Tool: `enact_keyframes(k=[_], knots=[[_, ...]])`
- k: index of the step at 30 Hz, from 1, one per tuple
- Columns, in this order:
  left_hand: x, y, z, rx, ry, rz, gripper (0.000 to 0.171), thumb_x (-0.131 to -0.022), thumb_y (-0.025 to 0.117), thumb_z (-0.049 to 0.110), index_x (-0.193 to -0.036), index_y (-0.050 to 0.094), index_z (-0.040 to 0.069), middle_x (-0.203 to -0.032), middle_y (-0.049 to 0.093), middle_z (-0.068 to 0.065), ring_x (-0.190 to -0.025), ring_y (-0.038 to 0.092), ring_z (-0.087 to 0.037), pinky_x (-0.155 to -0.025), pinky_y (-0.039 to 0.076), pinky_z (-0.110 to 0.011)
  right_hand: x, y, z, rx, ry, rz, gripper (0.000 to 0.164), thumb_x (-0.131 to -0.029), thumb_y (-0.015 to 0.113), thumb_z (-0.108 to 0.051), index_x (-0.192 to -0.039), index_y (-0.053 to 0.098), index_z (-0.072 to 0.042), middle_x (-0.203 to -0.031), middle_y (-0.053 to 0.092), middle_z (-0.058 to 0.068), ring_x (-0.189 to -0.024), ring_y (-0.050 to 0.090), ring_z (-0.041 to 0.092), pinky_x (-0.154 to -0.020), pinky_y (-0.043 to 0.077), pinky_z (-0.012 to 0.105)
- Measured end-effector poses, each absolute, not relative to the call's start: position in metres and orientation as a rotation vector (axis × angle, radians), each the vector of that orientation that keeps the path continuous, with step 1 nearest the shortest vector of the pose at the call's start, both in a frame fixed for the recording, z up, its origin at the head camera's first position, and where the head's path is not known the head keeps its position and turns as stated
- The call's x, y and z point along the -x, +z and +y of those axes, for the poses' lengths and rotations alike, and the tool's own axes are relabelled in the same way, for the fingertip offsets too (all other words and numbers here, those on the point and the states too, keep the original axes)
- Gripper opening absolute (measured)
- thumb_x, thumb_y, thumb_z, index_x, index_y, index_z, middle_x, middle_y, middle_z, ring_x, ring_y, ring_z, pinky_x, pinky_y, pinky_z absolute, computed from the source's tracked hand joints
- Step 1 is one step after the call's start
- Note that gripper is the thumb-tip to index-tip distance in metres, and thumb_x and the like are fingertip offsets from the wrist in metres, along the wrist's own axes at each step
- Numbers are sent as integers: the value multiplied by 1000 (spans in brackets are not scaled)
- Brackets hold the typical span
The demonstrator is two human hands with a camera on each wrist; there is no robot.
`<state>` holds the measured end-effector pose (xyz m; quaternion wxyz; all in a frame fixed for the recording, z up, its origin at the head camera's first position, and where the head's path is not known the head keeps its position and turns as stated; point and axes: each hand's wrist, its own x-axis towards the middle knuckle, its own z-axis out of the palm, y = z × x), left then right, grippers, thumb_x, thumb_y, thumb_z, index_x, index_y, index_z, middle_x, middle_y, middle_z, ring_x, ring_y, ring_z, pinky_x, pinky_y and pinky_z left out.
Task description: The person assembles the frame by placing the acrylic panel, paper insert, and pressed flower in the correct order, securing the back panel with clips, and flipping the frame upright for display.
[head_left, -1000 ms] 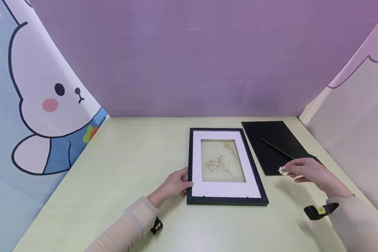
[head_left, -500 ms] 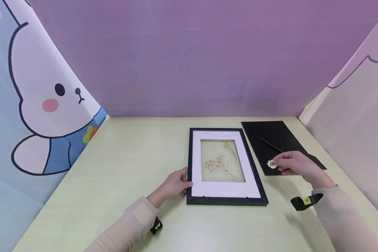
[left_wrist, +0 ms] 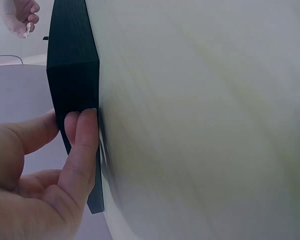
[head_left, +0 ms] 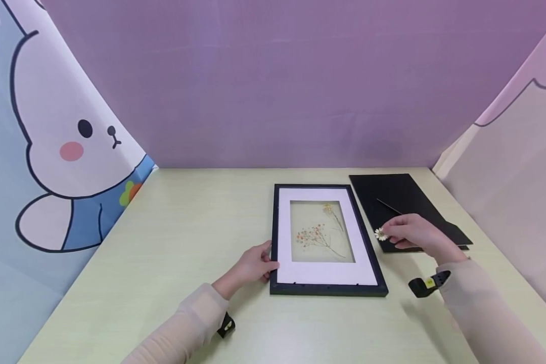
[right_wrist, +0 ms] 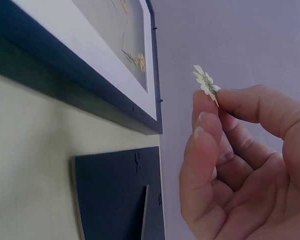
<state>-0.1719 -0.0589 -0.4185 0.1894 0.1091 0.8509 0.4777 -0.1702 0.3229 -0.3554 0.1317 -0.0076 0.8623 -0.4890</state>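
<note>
A black picture frame [head_left: 327, 289] with a white mat lies flat on the table. Inside its opening are a dried sprig with small orange blooms [head_left: 313, 236] and a yellow dried flower [head_left: 328, 208]. My left hand [head_left: 252, 264] holds the frame's left edge near the front corner, thumb at the top and fingertips on the side wall [left_wrist: 72, 47]. Between thumb and index finger, my right hand [head_left: 416, 233] pinches a small white pressed daisy [right_wrist: 206, 84]. That hand is raised above the black backing board [head_left: 387, 189], right of the frame.
The backing board, with its easel leg [right_wrist: 145, 212], lies beside the frame and is partly hidden by the right hand. Pale table surface [head_left: 200, 217] stretches to the left. A purple backdrop [head_left: 273, 91] rises behind, with printed cloth at both sides.
My right hand has carried the daisy leftward and slightly away from me, towards the frame's right edge. The left hand and the frame have stayed in place.
</note>
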Motion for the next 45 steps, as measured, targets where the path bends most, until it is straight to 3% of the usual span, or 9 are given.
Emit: enact_keyframes(k=[25,36,45], knots=[[172,-418,-58,-297,1328,2395,68,-86,64,8,-143,28,0,-79,50,-9,-60,55,-17,-54,51,-30,191,-378,284,-9,-1307,2504,20,-87,59,-12,-96,66,4,-76,61,5,-65,53,16,-57,50,31],[171,-418,-58,-290,1335,2385,68,-86,64,8,-143,27,0,-79,50,-9,-60,55,-18,-54,51,-29,193,-382,269,-44,-1271,2492,19,-87,60,-12,-97,66,3,-73,59,6,-65,54,17,-57,49,29],[171,-419,-58,-286,1351,2381,68,-86,64,7,-143,27,0,-80,50,-10,-60,55,-18,-54,52,-30,197,-387,259,-18,-1284,2494,15,-85,60,-9,-92,67,3,-64,56,3,-53,47,12,-48,43,23]])
